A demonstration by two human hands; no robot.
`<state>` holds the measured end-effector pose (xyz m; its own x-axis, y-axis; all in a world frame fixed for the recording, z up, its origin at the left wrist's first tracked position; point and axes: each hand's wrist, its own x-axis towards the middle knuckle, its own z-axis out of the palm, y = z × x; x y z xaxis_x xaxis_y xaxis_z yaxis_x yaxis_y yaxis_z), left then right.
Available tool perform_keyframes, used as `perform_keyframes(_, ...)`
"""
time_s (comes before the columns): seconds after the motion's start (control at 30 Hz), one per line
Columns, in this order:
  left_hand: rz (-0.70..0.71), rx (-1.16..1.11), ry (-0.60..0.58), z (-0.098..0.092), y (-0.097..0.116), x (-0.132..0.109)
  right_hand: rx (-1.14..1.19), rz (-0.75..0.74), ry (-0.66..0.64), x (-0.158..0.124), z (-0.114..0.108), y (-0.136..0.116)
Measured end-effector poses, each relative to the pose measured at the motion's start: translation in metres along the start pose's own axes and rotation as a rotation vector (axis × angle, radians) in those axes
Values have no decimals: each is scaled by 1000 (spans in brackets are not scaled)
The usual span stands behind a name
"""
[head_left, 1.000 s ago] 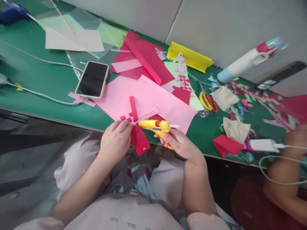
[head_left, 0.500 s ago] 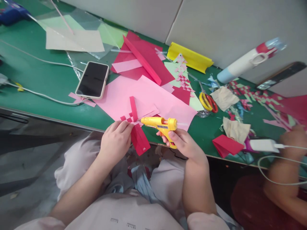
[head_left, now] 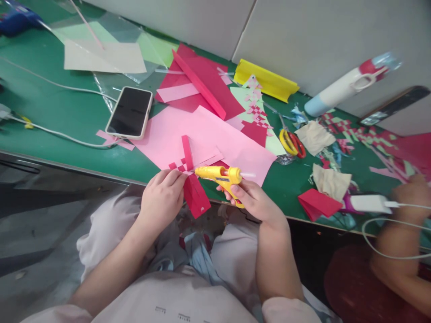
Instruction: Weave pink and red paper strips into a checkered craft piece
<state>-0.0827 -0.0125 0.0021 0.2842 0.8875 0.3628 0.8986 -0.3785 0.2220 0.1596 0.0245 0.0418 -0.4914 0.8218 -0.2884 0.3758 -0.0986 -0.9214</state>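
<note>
Held yellow glue gun (head_left: 219,176) w/ right hand (head_left: 254,202), fingers clamped on grip, nozzle at woven paper piece (head_left: 190,179) pinched by left hand (head_left: 162,197) fingers at surface (head_left: 67,112) edge.

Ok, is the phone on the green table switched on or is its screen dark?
Dark. The phone lies flat, face up on the green table, and its screen shows plain black with no picture or light; whether it is powered off cannot be told.

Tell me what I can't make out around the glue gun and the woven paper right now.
- Head view: the glue gun nozzle's contact with the woven paper is too small to judge.
- Its trigger is hidden by the right hand.
- The left hand covers the weave's near edge.
- The co-worker's hand is blurred.
</note>
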Motion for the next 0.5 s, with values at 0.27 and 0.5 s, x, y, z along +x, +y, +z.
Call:
perform_keyframes(0.27,-9,-7,-3,0,1,-1,-45,-3,-2,1,-2,6)
perform_keyframes(0.5,-20,-5,-26,0,0,-1,-109,12,-14,1,0,0)
